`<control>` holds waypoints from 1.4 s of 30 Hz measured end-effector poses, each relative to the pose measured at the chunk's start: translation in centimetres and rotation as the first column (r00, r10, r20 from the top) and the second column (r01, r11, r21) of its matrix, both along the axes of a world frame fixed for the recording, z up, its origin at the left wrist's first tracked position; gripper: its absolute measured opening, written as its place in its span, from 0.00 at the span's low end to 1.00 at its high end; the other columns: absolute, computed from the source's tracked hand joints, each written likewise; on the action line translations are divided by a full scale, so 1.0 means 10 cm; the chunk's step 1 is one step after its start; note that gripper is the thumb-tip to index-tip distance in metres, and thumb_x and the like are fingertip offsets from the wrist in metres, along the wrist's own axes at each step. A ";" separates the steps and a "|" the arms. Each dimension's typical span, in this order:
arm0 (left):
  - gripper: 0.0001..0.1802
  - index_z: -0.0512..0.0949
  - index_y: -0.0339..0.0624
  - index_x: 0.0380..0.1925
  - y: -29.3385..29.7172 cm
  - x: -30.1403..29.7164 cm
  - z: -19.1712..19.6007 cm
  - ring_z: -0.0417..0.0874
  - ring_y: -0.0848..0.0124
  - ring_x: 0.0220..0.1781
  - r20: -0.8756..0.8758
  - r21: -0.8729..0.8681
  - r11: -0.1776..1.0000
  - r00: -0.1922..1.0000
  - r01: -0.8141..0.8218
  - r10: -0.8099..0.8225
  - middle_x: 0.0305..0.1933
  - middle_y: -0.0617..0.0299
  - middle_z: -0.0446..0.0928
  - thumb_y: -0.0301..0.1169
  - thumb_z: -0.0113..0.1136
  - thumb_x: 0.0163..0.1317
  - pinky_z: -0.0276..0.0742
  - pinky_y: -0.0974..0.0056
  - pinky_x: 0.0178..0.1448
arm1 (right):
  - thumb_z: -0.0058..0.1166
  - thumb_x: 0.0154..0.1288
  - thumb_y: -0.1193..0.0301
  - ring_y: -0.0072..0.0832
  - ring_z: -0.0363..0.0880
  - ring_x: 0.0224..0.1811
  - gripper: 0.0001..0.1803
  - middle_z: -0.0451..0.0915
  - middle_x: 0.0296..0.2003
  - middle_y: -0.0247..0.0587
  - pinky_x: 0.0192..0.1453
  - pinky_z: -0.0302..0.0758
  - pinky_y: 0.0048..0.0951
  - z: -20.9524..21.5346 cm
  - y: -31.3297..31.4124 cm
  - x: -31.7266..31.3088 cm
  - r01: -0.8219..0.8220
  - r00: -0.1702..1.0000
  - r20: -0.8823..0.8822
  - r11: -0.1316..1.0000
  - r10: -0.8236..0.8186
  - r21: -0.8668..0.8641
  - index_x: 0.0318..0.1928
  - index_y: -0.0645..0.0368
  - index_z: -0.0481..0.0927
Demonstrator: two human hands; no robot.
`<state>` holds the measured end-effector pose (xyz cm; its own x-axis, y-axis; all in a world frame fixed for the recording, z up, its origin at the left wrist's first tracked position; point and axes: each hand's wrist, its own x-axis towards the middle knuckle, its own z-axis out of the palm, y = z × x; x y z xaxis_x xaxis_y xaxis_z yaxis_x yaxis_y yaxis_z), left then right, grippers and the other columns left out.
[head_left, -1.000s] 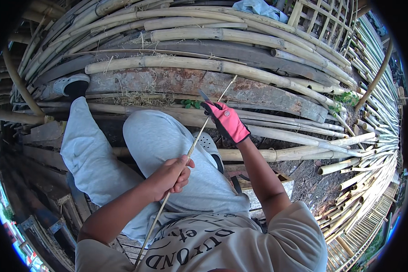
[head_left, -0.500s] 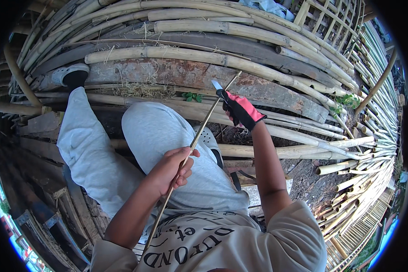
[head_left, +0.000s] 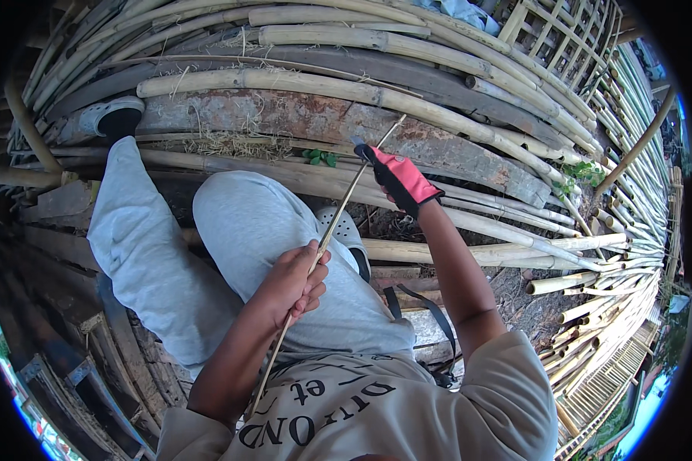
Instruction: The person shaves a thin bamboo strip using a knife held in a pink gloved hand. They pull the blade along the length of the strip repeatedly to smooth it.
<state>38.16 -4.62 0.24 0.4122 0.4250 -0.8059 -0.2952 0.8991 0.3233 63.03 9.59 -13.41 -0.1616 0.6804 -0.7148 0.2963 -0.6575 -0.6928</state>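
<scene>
A long thin bamboo strip runs slantwise from near my shirt up past my right hand. My bare left hand is closed around its lower part, in front of my bent knee. My right hand, in a red and black glove, grips a knife. Its short pale blade sticks out past the fingers and lies close against the strip near the far end. The glove hides the knife's handle, and whether these fingers also pinch the strip cannot be seen.
Bamboo poles lie across the far side, with a weathered plank before them. More poles are stacked at the right. Shavings and a small green plant lie near my feet. A dark strap hangs beside my right thigh.
My right hand has turned, showing more of the glove's red back, and the blade has tilted with it. The strip stays in my left hand. The whole view has shifted slightly.
</scene>
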 end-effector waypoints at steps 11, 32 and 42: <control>0.18 0.66 0.46 0.38 -0.06 -0.12 -0.07 0.53 0.83 0.06 0.037 -0.042 0.999 0.999 -0.021 0.023 0.14 0.74 0.56 0.46 0.36 0.83 0.51 0.74 0.07 | 0.42 0.77 0.69 0.39 0.79 0.24 0.21 0.78 0.25 0.45 0.30 0.75 0.38 0.46 -0.55 -0.53 -0.505 0.856 0.181 0.706 0.485 0.496 0.67 0.43 0.73; 0.19 0.67 0.45 0.39 -0.07 -0.15 -0.05 0.55 0.82 0.07 0.035 -0.070 0.997 0.999 -0.026 0.028 0.15 0.72 0.58 0.46 0.35 0.83 0.53 0.73 0.08 | 0.45 0.75 0.38 0.18 0.60 0.11 0.30 0.65 0.15 0.26 0.14 0.54 0.26 0.60 -0.60 -0.56 0.005 0.981 -0.189 0.984 -0.039 -0.177 0.25 0.48 0.69; 0.19 0.67 0.46 0.39 -0.05 -0.06 -0.06 0.54 0.82 0.06 -0.030 0.014 1.000 0.999 0.024 -0.024 0.14 0.73 0.57 0.48 0.38 0.82 0.52 0.74 0.07 | 0.48 0.76 0.42 0.18 0.62 0.15 0.27 0.67 0.17 0.26 0.17 0.59 0.29 0.31 -0.38 -0.26 0.161 0.975 -0.102 0.944 -0.197 -0.287 0.29 0.50 0.75</control>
<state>37.52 -5.12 -0.31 0.3982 0.4273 -0.8117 -0.2634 0.9009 0.3450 60.43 5.77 -10.33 -0.1573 0.4861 -0.8596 0.0773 -0.8617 -0.5014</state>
